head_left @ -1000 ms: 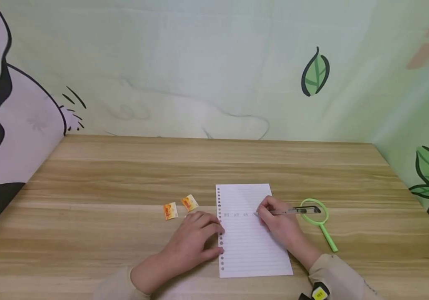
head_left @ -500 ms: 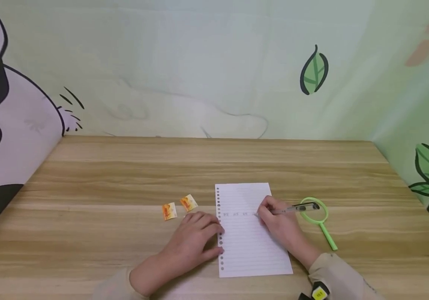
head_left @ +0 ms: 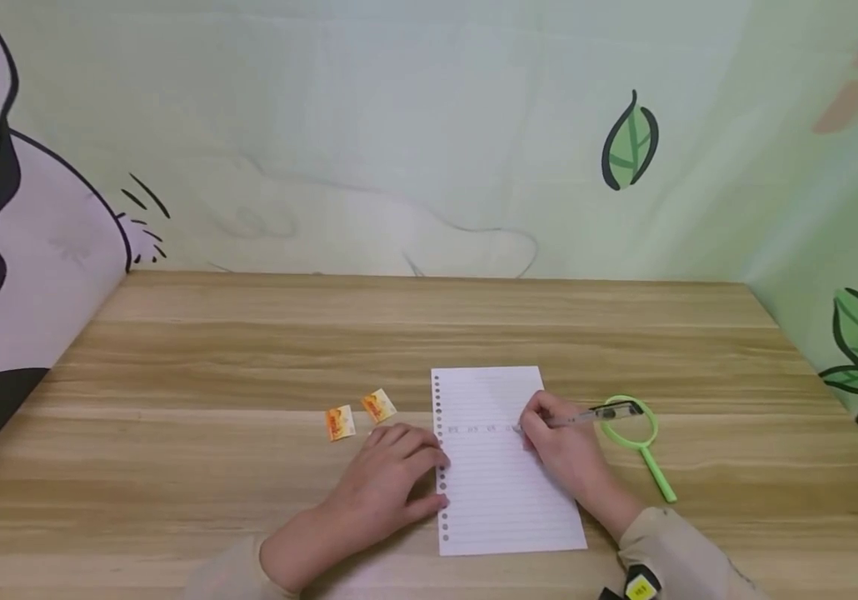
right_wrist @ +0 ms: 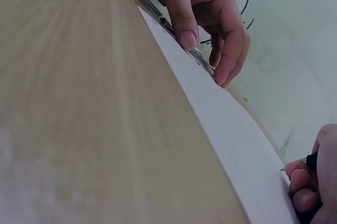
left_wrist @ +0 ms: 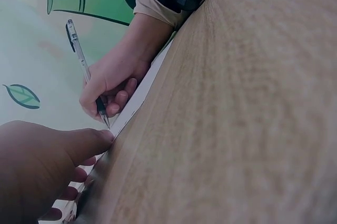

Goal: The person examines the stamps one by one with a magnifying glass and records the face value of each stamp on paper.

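A lined sheet of paper (head_left: 504,500) with punched holes down its left edge lies on the wooden table. My right hand (head_left: 567,446) pinches a clear pen (head_left: 601,412) with a dark clip, its tip at a row of small handwritten marks on the sheet. The left wrist view shows the same pen (left_wrist: 79,50) slanting up from the right fingers (left_wrist: 97,95). My left hand (head_left: 380,475) rests at the holed edge, its thumb and fingertips touching the paper. In the right wrist view, the left hand (right_wrist: 210,13) presses that edge from above. The marks are too small to read.
Two small orange-and-white packets (head_left: 340,422) lie left of the paper, just beyond the left hand. A green magnifying glass (head_left: 657,475) lies to the right, its ring partly behind the pen. The wooden table (head_left: 212,350) ends at a printed backdrop (head_left: 399,125).
My right hand and pen have shifted slightly to the right along the written row, and a bit more of the last mark shows. The left hand and paper stay in place.
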`<state>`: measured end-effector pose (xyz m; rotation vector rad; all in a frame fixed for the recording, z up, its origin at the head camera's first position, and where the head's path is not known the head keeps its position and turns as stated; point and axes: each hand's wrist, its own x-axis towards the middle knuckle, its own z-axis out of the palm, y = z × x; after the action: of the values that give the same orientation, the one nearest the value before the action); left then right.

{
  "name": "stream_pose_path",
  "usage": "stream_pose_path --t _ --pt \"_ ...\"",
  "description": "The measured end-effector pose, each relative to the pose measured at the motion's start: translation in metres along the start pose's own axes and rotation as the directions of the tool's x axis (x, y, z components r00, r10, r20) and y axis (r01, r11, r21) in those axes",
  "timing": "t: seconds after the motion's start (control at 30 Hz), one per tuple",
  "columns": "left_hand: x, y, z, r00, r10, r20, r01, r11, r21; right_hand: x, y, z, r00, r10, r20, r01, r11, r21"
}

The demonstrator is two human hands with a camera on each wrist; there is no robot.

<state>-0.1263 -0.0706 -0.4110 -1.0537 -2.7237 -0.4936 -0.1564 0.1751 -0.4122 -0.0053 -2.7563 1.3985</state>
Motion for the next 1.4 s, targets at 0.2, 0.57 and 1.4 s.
stream_pose_path --t 0.2,0.57,1.4 --pt "-0.0005 -0.0009 0.0005 1.0 -0.006 -0.013 0.006 1.0 -0.006 0.0009 -0.0007 -0.0004 1.0 -0.017 0.003 0.017 1.0 0.007" --pt "-0.0004 -0.0007 0.0029 0.999 0.021 -0.046 -0.02 1.0 0.008 -0.0001 0.0024 -0.0008 1.0 -0.014 -0.024 0.014 1.0 0.01" --pt "0.0001 -0.0002 0.0028 1.0 0.001 -0.018 -0.002 1.0 -0.014 0.0 0.0018 -0.0017 0.999 0.04 -0.028 -0.041 0.999 -0.005"
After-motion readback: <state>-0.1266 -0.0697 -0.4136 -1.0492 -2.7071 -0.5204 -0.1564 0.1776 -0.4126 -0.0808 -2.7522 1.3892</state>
